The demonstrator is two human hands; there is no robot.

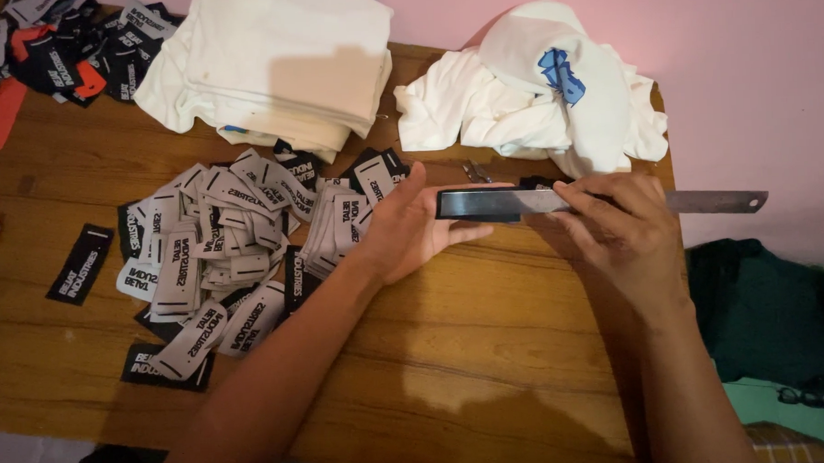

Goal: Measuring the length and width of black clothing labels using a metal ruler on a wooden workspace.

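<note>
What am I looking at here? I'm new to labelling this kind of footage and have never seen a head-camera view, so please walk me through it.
There is no machine here. One camera sits on a person's head and looks down, so the two bare arms coming up from the bottom edge are that person's own.

The left hand and the right hand together hold a black label against a metal ruler, which sticks out to the right past the wooden table.

On the table lie a heap of black and white cloth labels, a folded stack of white cloth, a crumpled white garment with a blue print, and more dark labels in the far left corner. Dark green cloth lies beside the table.
</note>
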